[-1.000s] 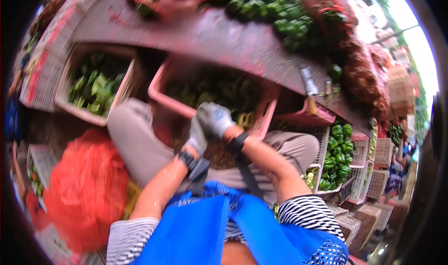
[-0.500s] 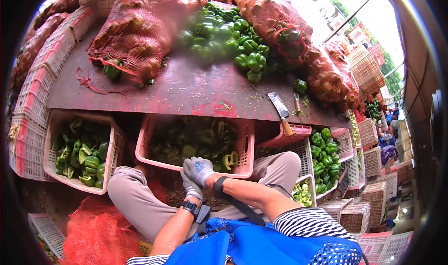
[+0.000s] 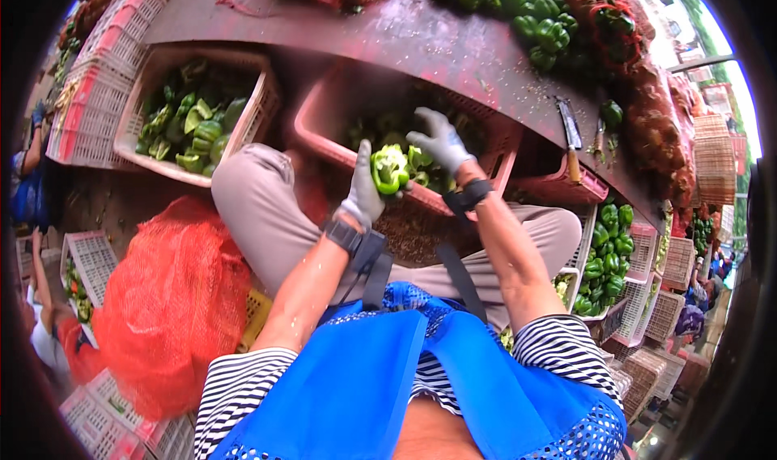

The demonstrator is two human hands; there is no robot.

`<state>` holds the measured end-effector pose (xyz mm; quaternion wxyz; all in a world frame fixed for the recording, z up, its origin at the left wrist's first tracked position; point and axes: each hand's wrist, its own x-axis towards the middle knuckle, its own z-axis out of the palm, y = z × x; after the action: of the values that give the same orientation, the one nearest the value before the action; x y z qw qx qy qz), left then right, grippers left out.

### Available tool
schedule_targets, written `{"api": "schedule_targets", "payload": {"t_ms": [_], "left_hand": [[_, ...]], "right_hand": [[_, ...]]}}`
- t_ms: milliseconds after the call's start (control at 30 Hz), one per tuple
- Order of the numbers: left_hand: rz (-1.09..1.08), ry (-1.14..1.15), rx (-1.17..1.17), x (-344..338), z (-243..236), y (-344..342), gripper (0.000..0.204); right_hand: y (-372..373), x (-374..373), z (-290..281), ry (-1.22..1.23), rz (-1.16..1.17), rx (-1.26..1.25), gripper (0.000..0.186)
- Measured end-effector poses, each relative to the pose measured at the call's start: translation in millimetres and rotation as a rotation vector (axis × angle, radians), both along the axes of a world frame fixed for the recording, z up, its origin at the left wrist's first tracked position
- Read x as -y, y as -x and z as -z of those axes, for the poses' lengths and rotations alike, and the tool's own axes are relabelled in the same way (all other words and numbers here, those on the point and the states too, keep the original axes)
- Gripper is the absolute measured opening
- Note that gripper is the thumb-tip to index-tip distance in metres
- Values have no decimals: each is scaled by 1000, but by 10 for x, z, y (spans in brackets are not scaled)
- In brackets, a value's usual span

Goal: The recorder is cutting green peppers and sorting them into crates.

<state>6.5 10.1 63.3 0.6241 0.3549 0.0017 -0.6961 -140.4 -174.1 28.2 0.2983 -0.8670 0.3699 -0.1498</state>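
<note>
The seated person is wearing grey work gloves on both hands. The left hand [image 3: 362,193] is gripping a green bell pepper [image 3: 389,169], fingers closed around its left side, holding it just above the near rim of the pink plastic crate [image 3: 324,136] in front of the knees. The right hand [image 3: 439,142] is hovering over the same crate just right of the pepper, fingers spread apart and curled downward; whether the fingertips are touching the pepper in the left hand or the ones beneath it, I cannot tell. The crate is holding more green peppers [image 3: 421,172] and is sitting partly under the edge of the reddish table [image 3: 421,43].

A second crate [image 3: 259,108], paler, is standing to the left of the pink one, also filled with cut green peppers. On the table, loose green peppers [image 3: 518,6] are lying in a heap at the far side, and a cleaver [image 3: 569,136] is lying near the right edge. A red mesh sack [image 3: 174,298] is sitting on the floor beside the person's left leg. Stacked crates with peppers [image 3: 603,257] are standing to the right.
</note>
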Motion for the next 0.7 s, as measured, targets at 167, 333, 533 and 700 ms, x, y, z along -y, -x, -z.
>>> {"api": "schedule_targets", "payload": {"t_ms": [167, 333, 533, 700], "left_hand": [[150, 111, -94, 31, 74, 55, 79], [191, 217, 72, 64, -85, 280, 67], [408, 225, 450, 111, -190, 368, 64], [467, 222, 430, 114, -177, 406, 68]], "right_hand": [[-37, -416, -1401, -167, -373, -72, 62], [148, -474, -1468, -2, -428, -337, 40], [346, -406, -1368, -57, -515, -338, 44], [464, -470, -1421, 4, -465, -302, 47]]}}
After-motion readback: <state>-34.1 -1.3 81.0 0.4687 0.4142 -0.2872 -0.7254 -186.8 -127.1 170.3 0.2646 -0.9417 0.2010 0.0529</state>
